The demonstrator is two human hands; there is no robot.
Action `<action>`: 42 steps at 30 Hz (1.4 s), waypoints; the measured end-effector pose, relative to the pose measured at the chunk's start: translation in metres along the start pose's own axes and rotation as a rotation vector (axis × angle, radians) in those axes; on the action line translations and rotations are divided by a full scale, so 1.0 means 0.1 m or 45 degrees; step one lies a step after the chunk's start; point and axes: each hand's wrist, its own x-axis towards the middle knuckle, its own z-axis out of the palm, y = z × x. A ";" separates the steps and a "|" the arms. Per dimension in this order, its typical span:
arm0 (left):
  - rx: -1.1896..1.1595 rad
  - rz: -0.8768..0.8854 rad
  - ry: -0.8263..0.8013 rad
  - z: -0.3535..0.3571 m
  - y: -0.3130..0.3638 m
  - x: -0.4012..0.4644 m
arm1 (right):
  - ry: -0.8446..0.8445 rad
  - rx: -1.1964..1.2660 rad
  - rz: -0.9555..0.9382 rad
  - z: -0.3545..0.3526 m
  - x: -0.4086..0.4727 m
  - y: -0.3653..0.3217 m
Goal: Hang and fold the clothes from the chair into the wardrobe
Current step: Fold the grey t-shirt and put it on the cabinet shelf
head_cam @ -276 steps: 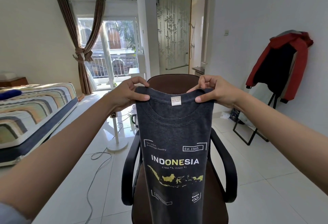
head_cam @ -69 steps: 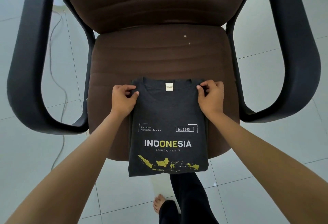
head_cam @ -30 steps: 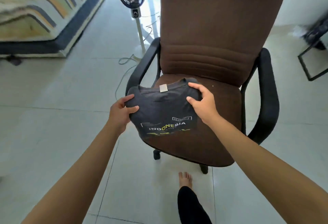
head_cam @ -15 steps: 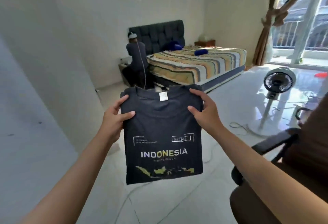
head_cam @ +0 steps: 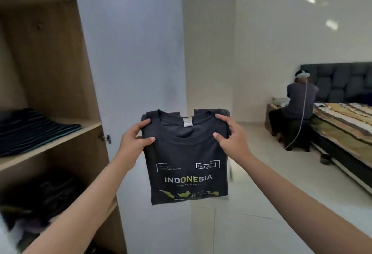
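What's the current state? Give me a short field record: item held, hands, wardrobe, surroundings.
item: folded dark T-shirt, print facing the camera, held up in the air
left hand: grips the shirt's upper left edge
right hand: grips the shirt's upper right edge
wardrobe: open, on the left; wooden shelf holds a striped folded garment
lower compartment: dark clothes, blurred
placement: shirt not yet on any shelf
background: bed on the right, another person seated beside it
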 end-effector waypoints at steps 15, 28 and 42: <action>0.211 0.138 0.445 -1.54 0.20 0.31 | -0.376 0.309 -0.148 1.95 0.85 -0.04; 0.479 0.376 0.682 -2.25 0.15 0.93 | -0.431 0.257 -0.416 3.24 1.60 -0.06; 0.567 0.673 1.038 -2.87 0.76 1.56 | -0.752 0.726 -0.645 4.82 3.24 -0.64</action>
